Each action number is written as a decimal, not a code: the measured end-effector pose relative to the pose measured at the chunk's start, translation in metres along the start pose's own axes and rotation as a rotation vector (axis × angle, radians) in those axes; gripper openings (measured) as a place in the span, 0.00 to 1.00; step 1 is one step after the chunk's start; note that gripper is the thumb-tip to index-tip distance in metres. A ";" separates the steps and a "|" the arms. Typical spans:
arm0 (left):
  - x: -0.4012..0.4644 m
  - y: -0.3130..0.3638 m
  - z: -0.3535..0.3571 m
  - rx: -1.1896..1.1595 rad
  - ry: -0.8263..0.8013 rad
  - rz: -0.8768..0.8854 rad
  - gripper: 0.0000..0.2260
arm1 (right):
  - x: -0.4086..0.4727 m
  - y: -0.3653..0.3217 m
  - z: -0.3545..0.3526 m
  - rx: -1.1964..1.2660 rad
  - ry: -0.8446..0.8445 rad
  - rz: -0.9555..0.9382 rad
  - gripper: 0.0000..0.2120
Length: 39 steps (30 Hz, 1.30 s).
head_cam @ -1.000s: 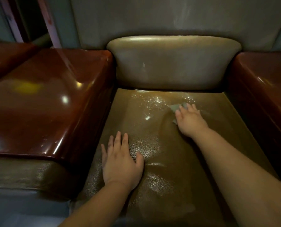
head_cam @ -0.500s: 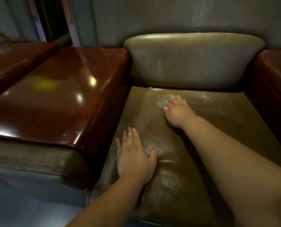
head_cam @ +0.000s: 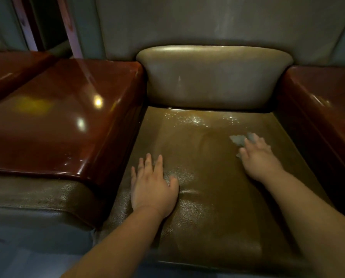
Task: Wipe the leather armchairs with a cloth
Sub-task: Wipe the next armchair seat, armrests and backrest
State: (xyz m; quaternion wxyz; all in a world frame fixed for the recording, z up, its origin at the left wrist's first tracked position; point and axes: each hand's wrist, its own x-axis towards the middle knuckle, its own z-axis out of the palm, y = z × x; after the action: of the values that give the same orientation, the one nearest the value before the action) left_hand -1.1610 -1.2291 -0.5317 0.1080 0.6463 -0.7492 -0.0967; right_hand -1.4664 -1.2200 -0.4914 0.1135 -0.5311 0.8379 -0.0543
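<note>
Right now your cloth (head_cam: 240,139) lies on the right rear part of the armchair seat (head_cam: 203,197), a small grey piece showing past your fingertips. Your right hand (head_cam: 258,157) presses it down with fingers stretched out flat. Your left hand (head_cam: 152,187) rests palm-down and spread on the seat's front left, near the glossy red-brown armrest (head_cam: 63,121). Behind sits the tan back cushion (head_cam: 213,77).

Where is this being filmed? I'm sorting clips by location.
Probably a lounge or waiting room: a leather armchair seat between glossy wooden armrests, with another beside it. The right hand wipes with a cloth.
</note>
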 end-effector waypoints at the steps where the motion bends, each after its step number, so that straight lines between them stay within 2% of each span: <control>1: 0.001 0.001 0.000 0.004 -0.003 0.008 0.36 | -0.014 -0.008 0.006 -0.002 -0.014 -0.081 0.26; 4: 0.003 0.004 -0.006 0.025 -0.048 0.006 0.36 | -0.073 -0.032 0.018 -0.014 -0.044 -0.407 0.30; 7: 0.015 0.010 -0.013 0.060 -0.130 0.031 0.38 | -0.091 -0.018 0.010 -0.054 -0.086 -0.491 0.33; 9: 0.035 0.029 -0.017 0.031 -0.099 0.178 0.38 | -0.067 0.014 0.001 -0.102 -0.045 -0.350 0.31; 12: 0.074 0.072 -0.010 -0.010 -0.110 0.397 0.36 | -0.013 0.062 -0.020 -0.124 -0.042 0.099 0.29; 14: 0.087 0.092 0.007 0.025 -0.151 0.406 0.36 | 0.014 0.078 -0.023 0.006 -0.068 0.366 0.30; 15: 0.091 0.095 0.016 0.051 -0.143 0.387 0.36 | 0.023 0.076 -0.020 0.031 -0.055 0.405 0.31; 16: 0.093 0.095 0.025 0.073 -0.126 0.372 0.37 | 0.029 0.067 -0.014 0.022 -0.027 0.360 0.34; 18: 0.095 0.092 0.035 0.082 -0.086 0.374 0.36 | 0.029 0.038 0.005 0.009 0.017 0.075 0.38; 20: 0.097 0.088 0.039 0.077 -0.049 0.387 0.36 | 0.025 0.022 0.017 0.032 -0.025 -0.191 0.41; 21: 0.099 0.087 0.040 0.082 -0.040 0.393 0.36 | 0.033 0.023 0.016 0.038 -0.048 -0.245 0.40; 23: 0.100 0.088 0.042 0.095 -0.038 0.395 0.36 | 0.065 0.044 0.006 0.027 -0.009 -0.199 0.34; 26: 0.101 0.089 0.046 0.084 -0.017 0.379 0.36 | 0.111 0.074 -0.019 0.020 -0.017 0.170 0.30; 28: 0.109 0.091 0.048 0.081 -0.020 0.377 0.37 | 0.125 0.063 -0.021 0.059 -0.029 0.191 0.30; 29: 0.114 0.092 0.050 0.082 -0.023 0.381 0.37 | 0.124 0.047 -0.016 0.072 -0.042 0.096 0.29; 32: 0.126 0.098 0.054 0.094 -0.027 0.396 0.37 | 0.094 -0.007 0.011 0.038 -0.044 -0.364 0.33; 34: 0.129 0.099 0.055 0.099 -0.030 0.397 0.36 | 0.083 -0.014 0.016 0.026 -0.081 -0.498 0.35; 36: 0.131 0.097 0.057 0.101 -0.033 0.392 0.35 | 0.101 0.007 0.008 -0.038 -0.082 -0.413 0.30; 38: 0.132 0.095 0.059 0.096 -0.026 0.391 0.34 | 0.133 0.039 -0.007 -0.141 -0.045 -0.166 0.25; 39: 0.132 0.095 0.059 0.089 -0.022 0.393 0.34 | 0.148 0.052 -0.017 -0.119 -0.063 0.007 0.24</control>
State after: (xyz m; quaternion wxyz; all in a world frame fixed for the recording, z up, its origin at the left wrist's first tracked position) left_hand -1.2866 -1.3458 -0.5568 0.0878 0.4908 -0.8655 -0.0476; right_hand -1.5773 -1.3320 -0.5055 0.1081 -0.5355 0.8375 0.0126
